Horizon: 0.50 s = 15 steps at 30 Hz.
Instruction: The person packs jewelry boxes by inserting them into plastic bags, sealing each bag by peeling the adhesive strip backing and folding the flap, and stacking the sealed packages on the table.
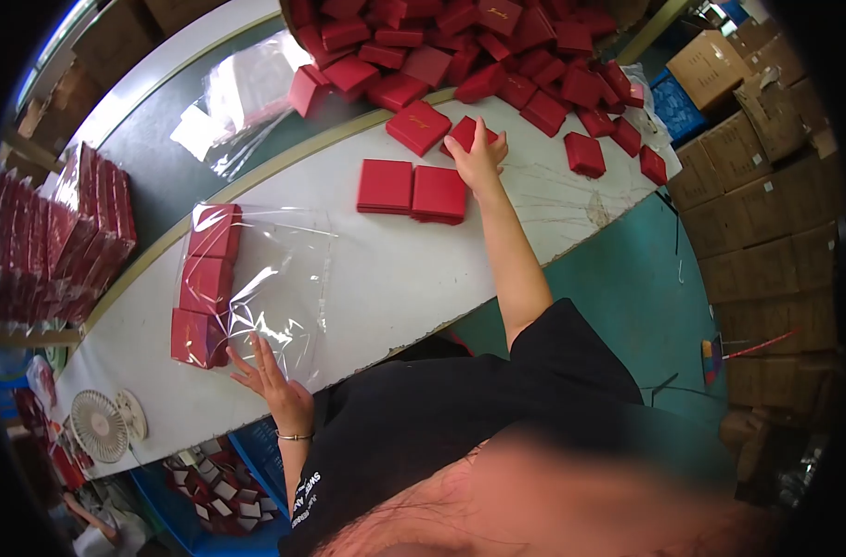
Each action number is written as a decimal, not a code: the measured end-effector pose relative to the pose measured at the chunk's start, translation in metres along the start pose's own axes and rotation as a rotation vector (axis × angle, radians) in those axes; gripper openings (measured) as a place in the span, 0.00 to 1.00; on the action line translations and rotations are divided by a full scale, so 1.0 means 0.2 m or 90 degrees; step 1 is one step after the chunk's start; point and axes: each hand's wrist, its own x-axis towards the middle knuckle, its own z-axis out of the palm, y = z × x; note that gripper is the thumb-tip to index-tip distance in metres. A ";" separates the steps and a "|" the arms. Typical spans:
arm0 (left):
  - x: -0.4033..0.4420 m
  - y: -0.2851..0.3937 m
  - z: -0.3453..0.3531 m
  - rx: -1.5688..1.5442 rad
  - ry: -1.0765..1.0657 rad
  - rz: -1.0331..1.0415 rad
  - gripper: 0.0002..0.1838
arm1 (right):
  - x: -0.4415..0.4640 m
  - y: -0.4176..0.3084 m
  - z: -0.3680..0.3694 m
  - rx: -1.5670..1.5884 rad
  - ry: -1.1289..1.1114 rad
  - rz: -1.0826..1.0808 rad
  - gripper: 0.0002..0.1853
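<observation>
My right hand (pixel 478 160) reaches to the far side of the white table, with thumb and index finger around a small red box (pixel 462 136). Beside that box lies another red box with gold lettering (pixel 417 127). Nearer to me, two short stacks of red boxes (pixel 412 191) sit side by side. My left hand (pixel 276 379), with a bracelet at the wrist, has its fingers stretched out at the near edge of a clear plastic bag (pixel 288 269). A row of red boxes (pixel 206 284) lies inside the bag, along its left side.
A large heap of red boxes (pixel 460 46) covers the far end of the table (pixel 376 278). Clear plastic bags (pixel 256 79) lie beyond it. Bagged red boxes (pixel 79 218) are piled at left, near a small fan (pixel 100 425). Cardboard cartons (pixel 766 232) line the right side.
</observation>
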 end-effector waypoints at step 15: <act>-0.06 -0.01 -0.07 -0.029 0.039 -0.022 0.55 | -0.18 -0.16 -0.06 -0.209 -0.383 -0.692 0.64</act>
